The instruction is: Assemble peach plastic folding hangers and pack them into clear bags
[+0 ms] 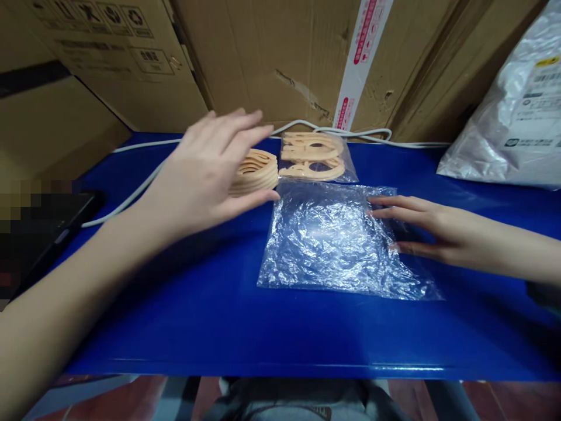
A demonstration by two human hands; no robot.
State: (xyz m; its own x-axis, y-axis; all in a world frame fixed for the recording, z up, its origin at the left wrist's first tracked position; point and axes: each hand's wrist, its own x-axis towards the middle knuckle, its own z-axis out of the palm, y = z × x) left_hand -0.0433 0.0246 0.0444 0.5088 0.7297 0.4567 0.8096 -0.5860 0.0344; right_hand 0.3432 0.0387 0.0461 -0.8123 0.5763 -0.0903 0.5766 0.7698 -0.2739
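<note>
A clear, crinkled plastic bag (328, 240) lies flat on the blue table. My right hand (421, 225) rests at the bag's right side, its fingers spread over that edge. Stacked pale wooden pieces (258, 172) stand behind the bag's left corner. In front of and above them is my left hand (214, 169), fingers apart, partly hiding the stack; whether its fingertips touch the wood is unclear. Just right of the stack, more wooden pieces (313, 155) lie inside a clear bag.
Cardboard boxes (263, 58) line the back of the blue table (307, 339). A white cable (131, 196) runs along the rear and left. At the right back stands a white plastic package (512, 123). A black device (52, 228) lies at the left.
</note>
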